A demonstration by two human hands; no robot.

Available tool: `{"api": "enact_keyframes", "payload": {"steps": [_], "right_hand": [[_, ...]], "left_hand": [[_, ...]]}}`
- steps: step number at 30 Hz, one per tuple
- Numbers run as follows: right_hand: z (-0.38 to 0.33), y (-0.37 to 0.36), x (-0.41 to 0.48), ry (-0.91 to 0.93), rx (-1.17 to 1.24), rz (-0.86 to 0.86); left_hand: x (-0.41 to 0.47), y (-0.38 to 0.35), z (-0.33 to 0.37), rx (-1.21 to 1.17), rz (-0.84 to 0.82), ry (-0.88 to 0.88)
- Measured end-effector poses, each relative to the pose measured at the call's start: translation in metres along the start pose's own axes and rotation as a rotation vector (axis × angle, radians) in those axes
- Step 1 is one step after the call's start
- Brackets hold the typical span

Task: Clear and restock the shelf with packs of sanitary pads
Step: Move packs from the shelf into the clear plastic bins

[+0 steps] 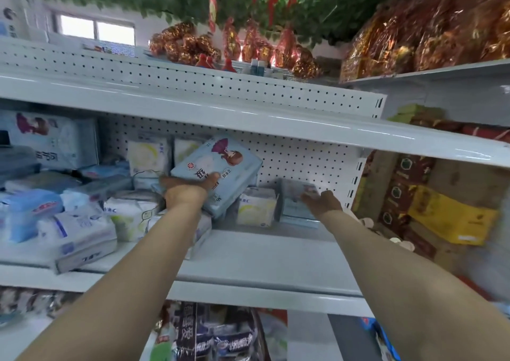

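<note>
From the head camera I look up at a white shelf (pixel 262 258) with a back wall full of little holes. My left hand (pixel 187 192) grips a blue pack of pads (pixel 220 167). The thumb lies across the front and the other fingers are under it. The pack is tilted and lifted off the shelf, just above a small white pack (pixel 256 206) that stands below it. My right hand (pixel 321 202) reaches to a second blue pack (pixel 295 208) that stands at the right end of the shelf. The fingers are at the pack, but this part is blurry, so I cannot tell if the hand holds it or only touches it. More packs lie in a messy pile (pixel 77 222) on the left side of the shelf, and two white ones (pixel 149 157) stand at the back. I think I am in the middle of the job, moving packs one by one, but I cannot tell if this one is going in or coming out. Next, the left hand needs a firm hold and a clear path under the upper shelf (pixel 248 117), so that the pack does not bump it. The right hand must get a good hold first.
</note>
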State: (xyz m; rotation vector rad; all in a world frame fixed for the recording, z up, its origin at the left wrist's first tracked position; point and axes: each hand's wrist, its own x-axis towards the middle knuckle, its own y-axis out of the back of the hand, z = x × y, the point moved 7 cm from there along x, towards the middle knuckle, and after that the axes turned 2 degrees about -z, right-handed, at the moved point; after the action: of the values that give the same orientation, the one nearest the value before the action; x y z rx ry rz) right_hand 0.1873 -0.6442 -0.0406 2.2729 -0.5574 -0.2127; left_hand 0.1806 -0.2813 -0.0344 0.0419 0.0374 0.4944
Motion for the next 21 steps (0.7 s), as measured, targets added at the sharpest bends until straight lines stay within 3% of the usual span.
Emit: {"api": "enact_keyframes", "payload": {"steps": [4,10,21], "right_hand": [[0.014,-0.013,0.007,-0.102,0.092,-0.023],[0.025,-0.021,0.007,-0.218,0.437,-0.073],[0.018,-0.032,-0.024,-0.241,0.645,-0.148]], "left_hand": [[0.0,0.001,0.001,0.054,-0.006,-0.03],[-0.009,0.003,0.002,0.141,-0.02,-0.04],[-0.023,0.008,0.003,0.142,-0.056,-0.084]]}}
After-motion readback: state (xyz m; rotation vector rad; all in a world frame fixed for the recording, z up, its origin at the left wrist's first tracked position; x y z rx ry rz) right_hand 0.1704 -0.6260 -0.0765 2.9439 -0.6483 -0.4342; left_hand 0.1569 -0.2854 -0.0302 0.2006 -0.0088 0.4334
